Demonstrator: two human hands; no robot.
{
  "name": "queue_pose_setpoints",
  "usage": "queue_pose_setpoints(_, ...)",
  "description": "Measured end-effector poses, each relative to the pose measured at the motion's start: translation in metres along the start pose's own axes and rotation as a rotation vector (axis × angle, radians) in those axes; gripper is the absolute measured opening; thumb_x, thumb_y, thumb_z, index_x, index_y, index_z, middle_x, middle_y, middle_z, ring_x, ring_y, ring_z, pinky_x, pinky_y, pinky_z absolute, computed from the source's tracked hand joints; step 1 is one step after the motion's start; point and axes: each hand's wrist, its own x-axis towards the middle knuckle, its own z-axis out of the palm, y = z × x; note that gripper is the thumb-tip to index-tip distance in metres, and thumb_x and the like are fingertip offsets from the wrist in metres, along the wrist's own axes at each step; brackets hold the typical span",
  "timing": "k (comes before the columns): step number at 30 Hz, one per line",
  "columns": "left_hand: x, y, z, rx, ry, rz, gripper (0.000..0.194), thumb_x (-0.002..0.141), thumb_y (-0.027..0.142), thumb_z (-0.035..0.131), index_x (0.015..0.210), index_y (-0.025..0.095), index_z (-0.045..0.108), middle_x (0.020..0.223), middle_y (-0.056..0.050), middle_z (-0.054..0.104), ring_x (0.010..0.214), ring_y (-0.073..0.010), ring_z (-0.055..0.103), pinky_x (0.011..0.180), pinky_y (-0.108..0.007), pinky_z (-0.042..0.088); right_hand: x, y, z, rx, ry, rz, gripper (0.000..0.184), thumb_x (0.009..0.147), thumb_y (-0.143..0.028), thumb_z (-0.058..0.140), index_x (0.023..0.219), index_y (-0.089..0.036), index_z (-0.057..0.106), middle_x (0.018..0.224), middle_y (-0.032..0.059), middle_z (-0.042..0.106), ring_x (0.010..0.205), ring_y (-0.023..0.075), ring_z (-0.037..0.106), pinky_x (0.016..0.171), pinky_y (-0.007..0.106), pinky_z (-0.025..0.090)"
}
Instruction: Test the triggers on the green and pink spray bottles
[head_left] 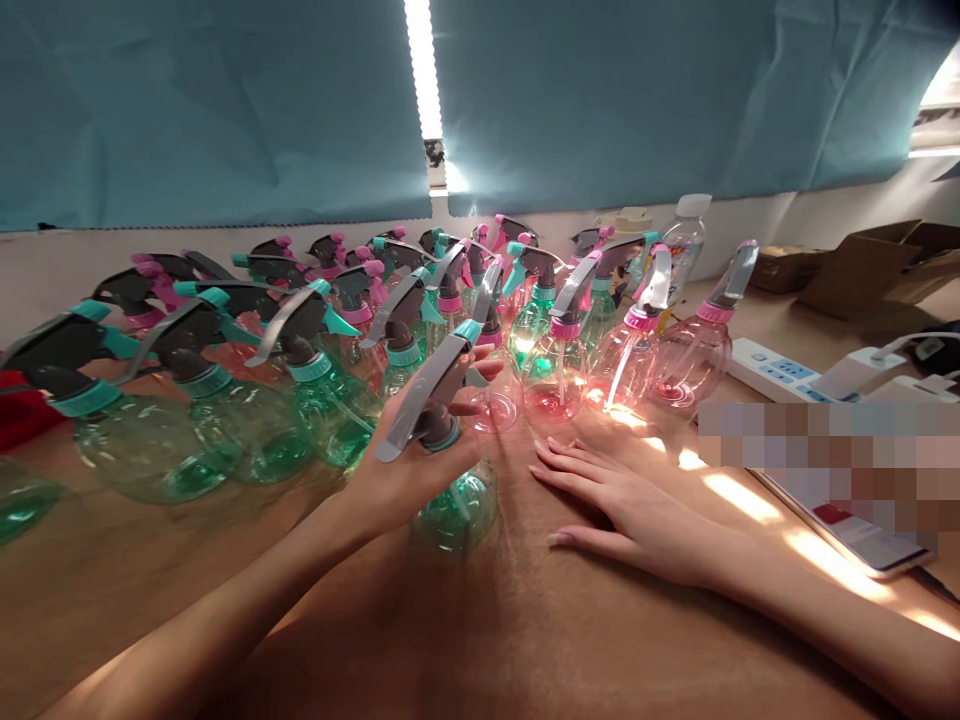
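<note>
My left hand (409, 465) is wrapped round the neck of a green spray bottle (456, 510) with a grey and teal trigger head. That bottle stands upright on the brown table, in front of the others. To its right my right hand (626, 505) lies flat on the table, fingers stretched out and holding nothing. Just beyond its fingertips is a pink spray bottle (555, 375). Left of the held bottle stand several green spray bottles, the closest a green spray bottle (337, 415) with a teal collar. Part of the held bottle's neck is hidden by my fingers.
Several more pink and green bottles crowd the back. A clear water bottle (686, 235) stands behind them. To the right are a white power strip (780, 370) with plugs, a phone (862, 535) and an open cardboard box (862, 275). Something red (26, 415) lies at the left edge.
</note>
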Motion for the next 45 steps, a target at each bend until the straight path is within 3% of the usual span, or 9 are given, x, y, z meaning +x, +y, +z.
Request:
queue_pose_setpoints(6, 0.0, -0.004, -0.001, 0.018, 0.015, -0.025, 0.06, 0.074, 0.025, 0.06, 0.134, 0.031, 0.053, 0.112, -0.005, 0.07, 0.096, -0.0241, 0.069, 0.075, -0.034, 0.058, -0.001, 0.0, 0.0, 0.015, 0.019, -0.005, 0.067, 0.093, -0.058, 0.052, 0.15, -0.025, 0.038, 0.158, 0.0066, 0.03, 0.145, 0.0317, 0.029, 0.118, 0.054, 0.025)
queue_pose_setpoints(10, 0.0, 0.002, -0.002, -0.016, 0.002, -0.035, 0.049, 0.073, 0.023, 0.061, 0.122, 0.026, 0.06, 0.119, -0.006, 0.069, 0.097, -0.0227, 0.069, 0.079, -0.032, 0.058, -0.001, 0.001, 0.001, 0.012, 0.017, -0.005, 0.067, 0.093, -0.058, 0.052, 0.15, -0.026, 0.037, 0.158, 0.0058, 0.03, 0.145, 0.0313, 0.029, 0.118, 0.053, 0.026)
queue_pose_setpoints(17, 0.0, 0.001, -0.004, 0.059, 0.019, 0.02, 0.032, 0.07, 0.02, 0.06, 0.102, 0.02, 0.062, 0.103, -0.007, 0.071, 0.078, -0.0201, 0.068, 0.071, -0.032, 0.056, 0.0, -0.001, 0.0, -0.006, -0.001, 0.011, 0.069, 0.093, -0.06, 0.05, 0.15, -0.023, 0.037, 0.158, 0.0065, 0.029, 0.146, 0.0302, 0.026, 0.119, 0.053, 0.024)
queue_pose_setpoints(21, 0.0, -0.003, -0.006, 0.105, 0.029, 0.078, 0.023, 0.07, 0.018, 0.057, 0.092, 0.021, 0.061, 0.098, -0.004, 0.07, 0.086, -0.0215, 0.068, 0.079, -0.033, 0.054, 0.001, -0.001, -0.001, -0.025, -0.019, 0.014, 0.07, 0.093, -0.061, 0.048, 0.151, -0.023, 0.036, 0.159, 0.0064, 0.027, 0.146, 0.0296, 0.025, 0.119, 0.052, 0.024)
queue_pose_setpoints(26, -0.001, -0.006, -0.007, 0.098, 0.001, 0.062, 0.014, 0.071, 0.02, 0.056, 0.084, 0.024, 0.056, 0.084, -0.001, 0.066, 0.08, -0.0199, 0.067, 0.073, -0.03, 0.055, 0.001, -0.001, -0.001, -0.01, -0.008, 0.006, 0.07, 0.093, -0.06, 0.049, 0.151, -0.024, 0.036, 0.159, 0.0063, 0.028, 0.146, 0.0305, 0.025, 0.119, 0.053, 0.023)
queue_pose_setpoints(31, 0.001, -0.001, -0.006, 0.034, -0.024, 0.017, 0.032, 0.073, 0.022, 0.059, 0.104, 0.023, 0.061, 0.108, -0.005, 0.07, 0.098, -0.024, 0.068, 0.087, -0.035, 0.054, 0.001, -0.002, -0.002, -0.019, -0.012, 0.011, 0.07, 0.093, -0.061, 0.048, 0.15, -0.021, 0.038, 0.158, 0.0073, 0.029, 0.146, 0.0305, 0.027, 0.119, 0.053, 0.024)
queue_pose_setpoints(35, 0.0, -0.001, -0.003, -0.012, -0.032, -0.032, 0.044, 0.076, 0.024, 0.061, 0.12, 0.025, 0.06, 0.129, -0.005, 0.064, 0.113, -0.0253, 0.063, 0.095, -0.036, 0.052, 0.001, -0.004, -0.003, -0.037, -0.027, 0.019, 0.071, 0.093, -0.062, 0.047, 0.15, -0.02, 0.038, 0.158, 0.0076, 0.029, 0.146, 0.03, 0.026, 0.119, 0.053, 0.024)
queue_pose_setpoints(41, -0.004, -0.01, -0.002, -0.009, -0.002, -0.029, 0.053, 0.079, 0.027, 0.062, 0.132, 0.03, 0.055, 0.134, -0.004, 0.061, 0.094, -0.0215, 0.068, 0.082, -0.035, 0.058, 0.001, -0.003, -0.002, -0.021, -0.023, 0.019, 0.071, 0.093, -0.062, 0.048, 0.149, -0.02, 0.039, 0.158, 0.0076, 0.029, 0.146, 0.0301, 0.026, 0.119, 0.052, 0.024)
queue_pose_setpoints(45, -0.004, -0.008, -0.001, -0.012, 0.007, -0.016, 0.051, 0.079, 0.028, 0.063, 0.129, 0.027, 0.058, 0.133, -0.007, 0.062, 0.096, -0.0222, 0.068, 0.082, -0.035, 0.058, 0.001, -0.002, -0.001, 0.001, 0.007, 0.008, 0.069, 0.092, -0.06, 0.051, 0.149, -0.023, 0.039, 0.158, 0.0071, 0.03, 0.145, 0.0308, 0.027, 0.119, 0.053, 0.023)
